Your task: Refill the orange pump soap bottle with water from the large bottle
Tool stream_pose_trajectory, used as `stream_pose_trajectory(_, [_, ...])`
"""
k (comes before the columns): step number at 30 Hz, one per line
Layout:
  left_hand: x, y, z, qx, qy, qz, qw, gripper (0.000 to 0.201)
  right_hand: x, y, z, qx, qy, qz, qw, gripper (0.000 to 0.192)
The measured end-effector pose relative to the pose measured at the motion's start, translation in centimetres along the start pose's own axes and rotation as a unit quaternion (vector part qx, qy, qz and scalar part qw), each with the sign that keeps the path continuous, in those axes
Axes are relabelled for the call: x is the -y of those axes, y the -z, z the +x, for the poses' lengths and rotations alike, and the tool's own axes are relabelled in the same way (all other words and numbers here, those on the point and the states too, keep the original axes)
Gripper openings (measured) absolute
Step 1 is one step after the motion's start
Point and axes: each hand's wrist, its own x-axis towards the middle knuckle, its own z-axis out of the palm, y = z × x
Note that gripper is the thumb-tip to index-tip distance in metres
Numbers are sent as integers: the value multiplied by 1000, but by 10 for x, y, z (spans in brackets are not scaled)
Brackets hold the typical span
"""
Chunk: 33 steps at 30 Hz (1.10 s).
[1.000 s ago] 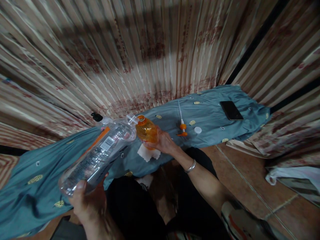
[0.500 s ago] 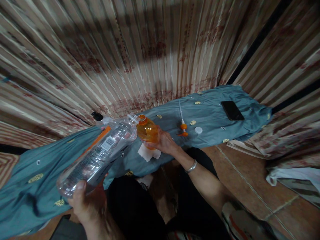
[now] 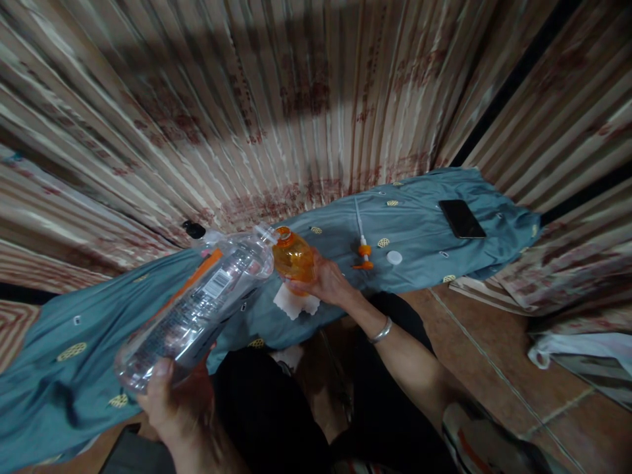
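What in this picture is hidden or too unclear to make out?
All in the head view:
- Label text on the clear bottle: too small and blurred.
- Underside of the orange bottle: hidden by the right hand.
- Left hand: wrist cut off by the bottom edge.
- Phone screen: dark, nothing readable.

Single view, head-worn camera. The scene is looked down upon from above and behind the hands, facing forward toward a striped curtain (image 3: 306,99). The blue cloth (image 3: 419,230) is seen at close range across the middle of the frame; floor tiles (image 3: 498,342) are taken in at lower right. No second view is provided.
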Motion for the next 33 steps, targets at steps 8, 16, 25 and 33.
stream_pose_trajectory(8, [-10,-7,-2,4,21,-34,999,75,1,2,-2,6,1,7,1000,71])
stream_pose_trajectory(16, [-16,-8,-4,2,18,-20,1000,65,-2,1,-2,2,3,8,1000,73])
stream_pose_trajectory(25, [-13,-8,-4,-4,21,-31,999,75,-4,0,-2,-5,7,-2,1000,75])
stream_pose_trajectory(33, [-14,-7,-7,3,19,-26,999,74,-1,1,-2,-5,1,-8,1000,74])
